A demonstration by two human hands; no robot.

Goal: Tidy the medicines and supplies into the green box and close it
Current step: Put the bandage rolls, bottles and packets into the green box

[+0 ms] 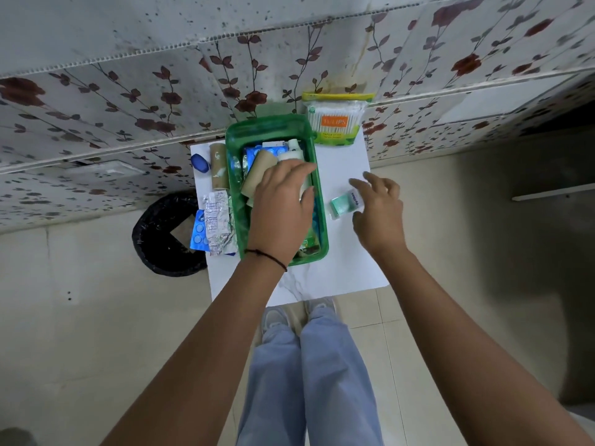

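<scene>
reaching into green box (pixel 318 201), your left hand (pixel 283 204) lies flat, fingers spread over brown roll (pixel 259 175) and blister packs inside. your right hand (pixel 376 204) hovers open, fingers loosely curled, just above small green packet (pixel 343 204) on white table (pixel 341 262), right of box. foil strips (pixel 214 220), blue cap (pixel 200 163) left of box; cotton-swab pack (pixel 336 119) at far right corner.

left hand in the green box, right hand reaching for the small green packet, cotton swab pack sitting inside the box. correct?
Not quite. The head view shows the cotton swab pack outside the green box, at its far right corner by the wall. Left hand in the box and right hand at the small green packet are right.
</scene>
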